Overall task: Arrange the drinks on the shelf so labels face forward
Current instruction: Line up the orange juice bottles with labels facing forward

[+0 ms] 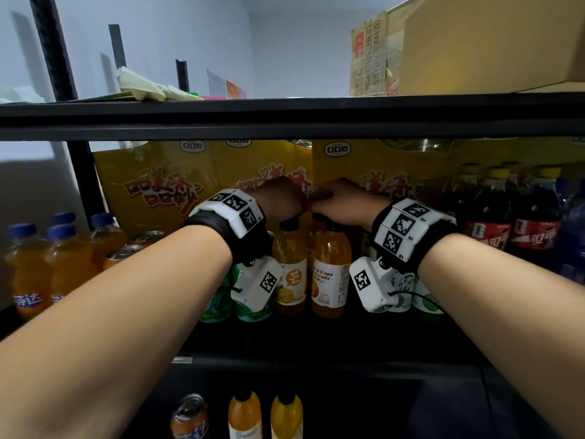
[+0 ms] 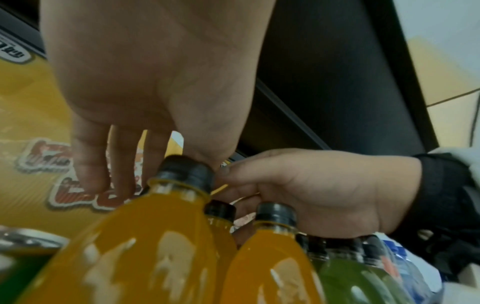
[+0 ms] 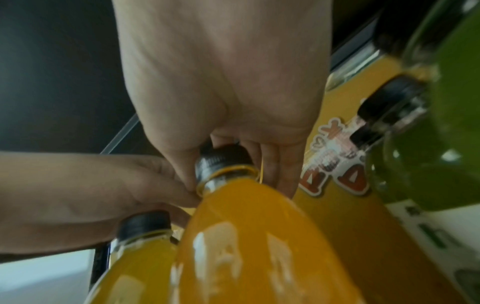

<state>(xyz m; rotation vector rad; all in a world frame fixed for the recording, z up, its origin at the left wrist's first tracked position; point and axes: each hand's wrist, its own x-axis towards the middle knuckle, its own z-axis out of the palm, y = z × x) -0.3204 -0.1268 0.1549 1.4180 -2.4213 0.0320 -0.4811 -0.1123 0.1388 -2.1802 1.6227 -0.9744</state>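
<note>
Two orange juice bottles with black caps stand side by side at the front middle of the shelf. The left bottle [image 1: 289, 267] shows its orange logo to the front. The right bottle [image 1: 330, 274] shows small print. My left hand [image 1: 294, 204] pinches the left bottle's cap [image 2: 185, 170] between the thumb and the fingers, which hang behind it. My right hand [image 1: 323, 201] grips the right bottle's cap [image 3: 223, 162] from above. The two hands touch each other. A third orange bottle [image 2: 221, 211] stands behind them, mostly hidden.
Yellow cartons [image 1: 158, 185] fill the back of the shelf, and the upper shelf's rail [image 1: 285, 122] is close above my hands. Green bottles [image 1: 253, 308] flank the juice. Blue-capped orange sodas [image 1: 31, 267] and cans [image 1: 126, 251] stand left, colas [image 1: 493, 226] right.
</note>
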